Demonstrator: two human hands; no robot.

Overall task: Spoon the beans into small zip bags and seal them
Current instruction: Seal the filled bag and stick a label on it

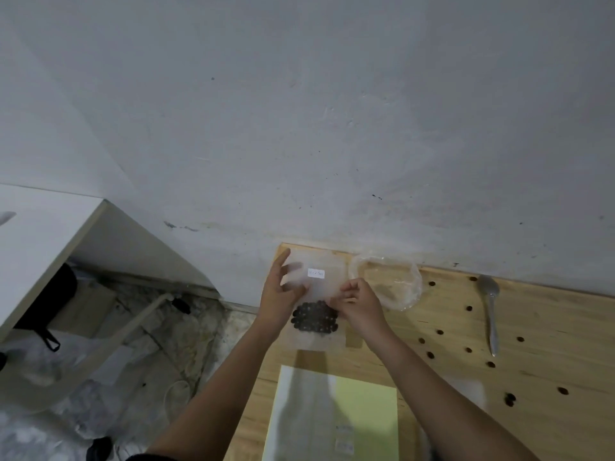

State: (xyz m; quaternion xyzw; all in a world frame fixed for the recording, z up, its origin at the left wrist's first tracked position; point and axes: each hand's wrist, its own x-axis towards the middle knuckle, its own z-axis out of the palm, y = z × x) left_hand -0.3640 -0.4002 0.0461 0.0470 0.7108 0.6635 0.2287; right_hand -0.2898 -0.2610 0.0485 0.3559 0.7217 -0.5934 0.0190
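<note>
Clear bag [319,284] w/ dark beans [314,321] in its lower part is over the far left corner of wood board [449,327], near the wall. Left hand [281,297] grasps the bag's left side, thumb in front, fingers behind. Right hand [357,302] pinches the right edge w/ curled fingers. Spoon [491,314] lies on the board, well apart at right. Crumpled plastic [392,284] is just beside the right hand.

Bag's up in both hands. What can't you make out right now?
Head view only.
Closure of the zip bag: blurred, and the right hand covers one end.
White label: writing too small.
Crumpled clear plastic: contents unreadable.
Green sheet: cut off by the bottom edge.
</note>
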